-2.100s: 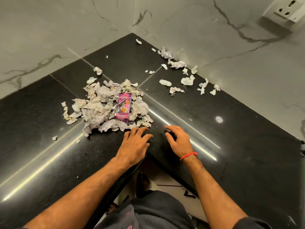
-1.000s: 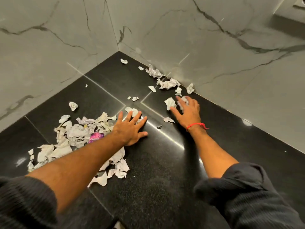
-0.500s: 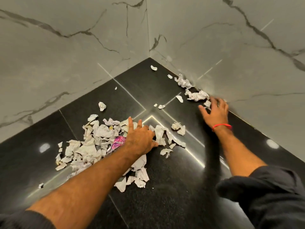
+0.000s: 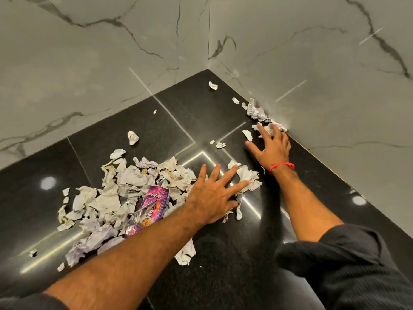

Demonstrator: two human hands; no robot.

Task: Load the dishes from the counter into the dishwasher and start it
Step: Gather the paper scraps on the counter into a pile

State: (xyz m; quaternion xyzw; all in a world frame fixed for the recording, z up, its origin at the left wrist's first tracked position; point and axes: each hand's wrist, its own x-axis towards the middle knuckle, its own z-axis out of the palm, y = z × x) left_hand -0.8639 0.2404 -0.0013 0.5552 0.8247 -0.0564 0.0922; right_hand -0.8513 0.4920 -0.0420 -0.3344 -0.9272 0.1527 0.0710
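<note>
Toward the far corner of the counter, along the right-hand wall edge: reaching with the right hand, now extending farther up that edge than half a second ago, fingers spread wide and fingertips landing on the crumpled scraps lying against the marble wall. Gripping nothing; red thread circling the wrist.

Nearer the counter's middle: flattening the left hand, fingers splayed and straight, where half a second ago sitting more bunched at the rim of the paper pile. Now pressing on the loose scraps between pile and right hand, holding nothing. Pink wrapper lying in the pile, just left of the forearm.

Compared with two seconds ago: both hands having left the counter's near edge and moved deep toward the corner. Lone scrap sitting near the far corner, well apart from either hand.

Reading this as sweeping, not loading: probably dragging the wall-side litter toward the main heap. Showing no dishes and no dishwasher anywhere in view, so advancing the stated task not at all; at most clearing the surface beforehand.
</note>
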